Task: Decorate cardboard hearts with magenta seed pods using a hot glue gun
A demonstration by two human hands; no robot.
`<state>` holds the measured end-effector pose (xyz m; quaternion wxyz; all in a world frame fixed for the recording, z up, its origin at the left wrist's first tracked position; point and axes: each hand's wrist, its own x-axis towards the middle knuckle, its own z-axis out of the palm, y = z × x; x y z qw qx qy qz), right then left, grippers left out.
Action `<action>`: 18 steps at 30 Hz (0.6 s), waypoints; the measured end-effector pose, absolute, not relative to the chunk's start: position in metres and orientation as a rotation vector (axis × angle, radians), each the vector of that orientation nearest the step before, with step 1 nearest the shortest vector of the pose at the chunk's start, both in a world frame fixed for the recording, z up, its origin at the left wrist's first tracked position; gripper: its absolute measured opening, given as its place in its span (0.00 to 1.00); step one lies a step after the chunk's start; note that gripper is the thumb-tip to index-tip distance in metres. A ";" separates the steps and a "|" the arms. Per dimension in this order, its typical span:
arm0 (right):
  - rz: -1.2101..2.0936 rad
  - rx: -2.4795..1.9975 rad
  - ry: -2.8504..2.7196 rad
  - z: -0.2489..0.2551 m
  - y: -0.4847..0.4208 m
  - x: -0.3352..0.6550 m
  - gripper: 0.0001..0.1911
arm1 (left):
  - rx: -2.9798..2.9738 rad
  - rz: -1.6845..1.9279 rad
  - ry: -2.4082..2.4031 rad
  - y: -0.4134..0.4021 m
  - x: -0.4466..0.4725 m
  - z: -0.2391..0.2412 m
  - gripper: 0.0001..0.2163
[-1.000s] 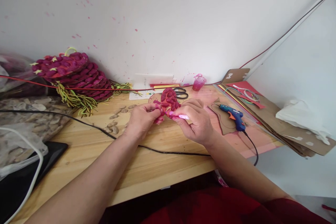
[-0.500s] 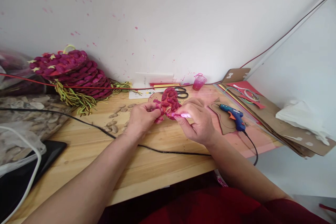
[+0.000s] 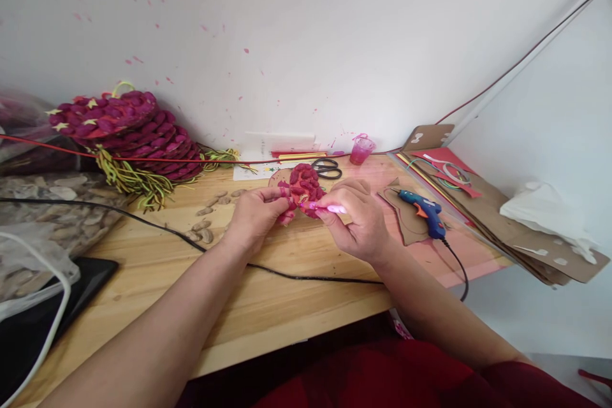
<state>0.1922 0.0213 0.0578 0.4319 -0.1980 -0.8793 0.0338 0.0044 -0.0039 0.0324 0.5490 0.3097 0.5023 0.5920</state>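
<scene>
Little has shifted: left hand (image 3: pixel 255 213) pinches the magenta piece (image 3: pixel 304 188) from its left, right hand (image 3: pixel 359 220) pinching a pink tool (image 3: pixel 329 208) at its lower edge, mid-desk (image 3: pixel 268 312).

Hands (image 3: pixel 306 217) hide lower part of pink seed piece (image 3: pixel 304 183); grasp indiscernible.

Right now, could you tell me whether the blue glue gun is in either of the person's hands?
No, the blue glue gun lies on the table right of the right hand.
</scene>
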 end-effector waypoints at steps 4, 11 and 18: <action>0.087 -0.508 -2.195 0.057 0.023 0.192 0.02 | 0.667 1.365 1.112 -0.003 0.002 0.031 0.11; 0.082 -0.470 -2.194 0.055 0.024 0.192 0.01 | 0.559 1.331 1.148 -0.001 0.002 0.032 0.06; 0.065 -0.440 -2.249 0.054 0.023 0.190 0.01 | 0.559 1.356 1.173 0.000 0.004 0.031 0.06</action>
